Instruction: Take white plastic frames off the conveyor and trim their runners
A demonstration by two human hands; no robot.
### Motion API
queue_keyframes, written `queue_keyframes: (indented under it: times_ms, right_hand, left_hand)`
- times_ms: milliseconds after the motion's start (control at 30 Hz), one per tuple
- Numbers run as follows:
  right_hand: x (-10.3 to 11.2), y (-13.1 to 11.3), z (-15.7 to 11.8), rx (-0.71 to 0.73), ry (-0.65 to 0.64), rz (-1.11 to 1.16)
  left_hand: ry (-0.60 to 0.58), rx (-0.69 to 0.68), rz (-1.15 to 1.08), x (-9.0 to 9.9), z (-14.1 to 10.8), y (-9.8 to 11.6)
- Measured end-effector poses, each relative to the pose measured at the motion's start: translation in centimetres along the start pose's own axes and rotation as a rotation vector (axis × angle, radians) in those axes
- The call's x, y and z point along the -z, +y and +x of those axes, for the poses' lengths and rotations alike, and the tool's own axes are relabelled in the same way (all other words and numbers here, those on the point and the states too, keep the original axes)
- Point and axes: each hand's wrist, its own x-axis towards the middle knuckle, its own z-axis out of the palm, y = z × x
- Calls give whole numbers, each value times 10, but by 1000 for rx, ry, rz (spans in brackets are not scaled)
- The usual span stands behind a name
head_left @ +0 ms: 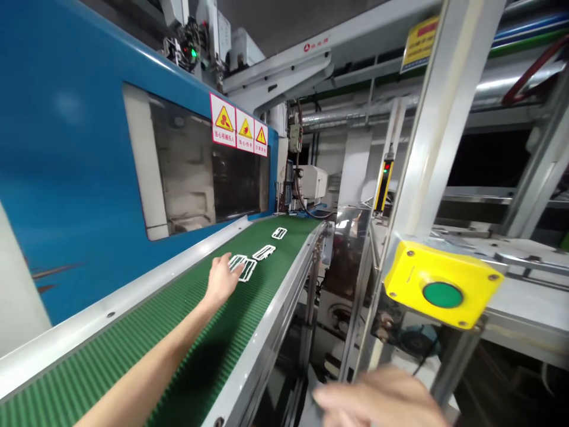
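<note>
Several flat white frames lie on a green ribbed conveyor belt [186, 302]. My left hand [223, 279] reaches over the belt, fingers apart, at the nearest pair of overlapping frames [248, 270]; its fingertips overlap their near edge, and whether they touch is unclear. Farther up the belt lies another white frame [264, 252], with one more [280, 233] beyond it. At the bottom right, my right hand [377, 398] is blurred by motion, off the belt and below the yellow button box; its fingers are smeared.
A blue machine [80, 154] with a window stands along the belt's left side. Metal rails [267, 323] edge the belt. On the right, a yellow box [415, 273] with a green button [443, 295] is mounted by a metal post [440, 136].
</note>
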Motion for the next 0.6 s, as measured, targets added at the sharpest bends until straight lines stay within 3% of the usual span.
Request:
queue_keyframes:
  times_ms: [67, 133, 233, 300, 400, 500, 600]
  right_hand:
    - [-19, 1, 55, 21, 19, -92]
    - [-31, 16, 130, -48, 36, -263]
    - [-38, 57, 242, -281, 27, -454]
    - [-39, 91, 297, -374, -33, -504]
    - [-40, 139, 341, -497, -108, -609]
    - [-41, 179, 358, -567, -167, -703]
    - [-43, 206, 365, -546, -253, -754]
  left_hand:
    - [-6, 12, 7, -19, 11, 12]
    - [-13, -15, 18, -35, 12, 18]
    - [23, -66, 29, -46, 2, 20]
    - [64, -74, 29, -44, -3, 19]
    - [108, -69, 0, -40, -5, 17]
    - [116, -25, -67, -38, -4, 14]
    - [83, 33, -130, -38, 0, 11]
